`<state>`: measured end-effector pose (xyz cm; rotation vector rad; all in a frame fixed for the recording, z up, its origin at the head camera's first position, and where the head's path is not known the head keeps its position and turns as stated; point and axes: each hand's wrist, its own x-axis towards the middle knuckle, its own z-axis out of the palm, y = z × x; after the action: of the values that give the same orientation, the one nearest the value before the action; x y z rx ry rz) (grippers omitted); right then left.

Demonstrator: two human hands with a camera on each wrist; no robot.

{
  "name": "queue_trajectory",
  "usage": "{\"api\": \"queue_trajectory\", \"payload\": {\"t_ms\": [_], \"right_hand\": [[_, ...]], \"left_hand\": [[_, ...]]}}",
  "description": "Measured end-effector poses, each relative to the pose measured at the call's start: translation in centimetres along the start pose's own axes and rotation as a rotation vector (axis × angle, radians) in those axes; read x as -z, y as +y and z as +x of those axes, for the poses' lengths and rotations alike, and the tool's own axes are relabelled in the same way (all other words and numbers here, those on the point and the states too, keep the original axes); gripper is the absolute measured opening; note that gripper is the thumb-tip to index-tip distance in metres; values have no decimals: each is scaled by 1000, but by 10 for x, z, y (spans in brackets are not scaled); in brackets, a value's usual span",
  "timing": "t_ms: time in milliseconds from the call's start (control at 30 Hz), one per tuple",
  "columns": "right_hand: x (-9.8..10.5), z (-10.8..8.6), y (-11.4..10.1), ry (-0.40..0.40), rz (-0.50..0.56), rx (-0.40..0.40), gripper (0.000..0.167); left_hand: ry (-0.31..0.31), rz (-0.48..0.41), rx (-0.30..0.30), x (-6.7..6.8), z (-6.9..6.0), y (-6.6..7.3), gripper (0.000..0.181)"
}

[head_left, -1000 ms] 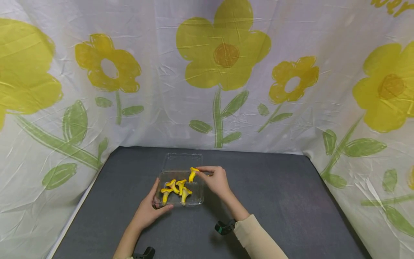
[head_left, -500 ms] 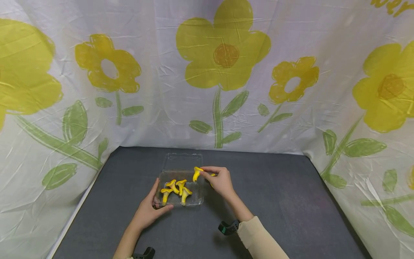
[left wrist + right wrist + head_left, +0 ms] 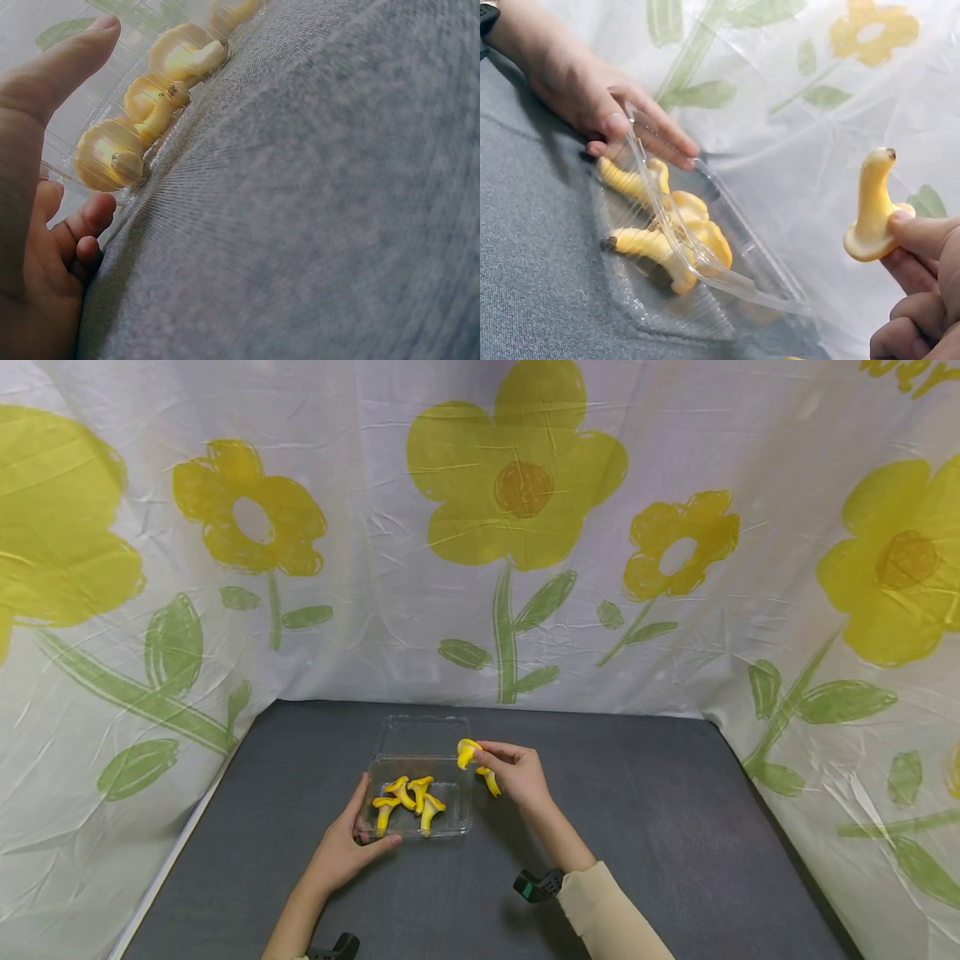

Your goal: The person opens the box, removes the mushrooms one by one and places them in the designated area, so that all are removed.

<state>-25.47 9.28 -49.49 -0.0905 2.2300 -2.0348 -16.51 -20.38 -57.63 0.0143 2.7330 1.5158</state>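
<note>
Clear plastic box (image 3: 454, 815), L of centre on bench (image 3: 637, 827), might skid if bumped, jostling four yellow mushrooms (image 3: 420, 791) inside. Held mushroom (image 3: 467, 751), up nr box's far R corner, cd drop if pinch slackens, gripped only at cap edge. Loose mushroom (image 3: 491, 783) just R of box, prob. on bench; low wrist cd knock it. L hand (image 3: 341, 845): thumb & fingers well apart, touching box's near-L corner. R hand (image 3: 522, 778): thumb & fingertips clamped on held mushroom.

Yellow hand-drawn lettering (image 3: 906, 372), partly cut off with only "er" clearly legible, on the white curtain (image 3: 750, 410) high beyond the table's (image 3: 675, 827) far right corner.
</note>
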Motion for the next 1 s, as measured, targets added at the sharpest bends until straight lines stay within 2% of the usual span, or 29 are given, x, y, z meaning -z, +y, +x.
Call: {"api": "queue_trajectory", "payload": {"t_ms": [267,500,667,1000], "right_hand": [[7,0,2,-17,19,8,29],[14,2,7,4,-7,29,27],[20,2,8,37,-41,41,27],[43,3,16,98,-44,20,28]], "left_hand": [[-3,-6,9,-1,1,0,124],[-7,-15,11,1,0,-1,124],[-3,-9,18,3,-1,-2,124],[-1,0,14,-1,2,-1,125]]}}
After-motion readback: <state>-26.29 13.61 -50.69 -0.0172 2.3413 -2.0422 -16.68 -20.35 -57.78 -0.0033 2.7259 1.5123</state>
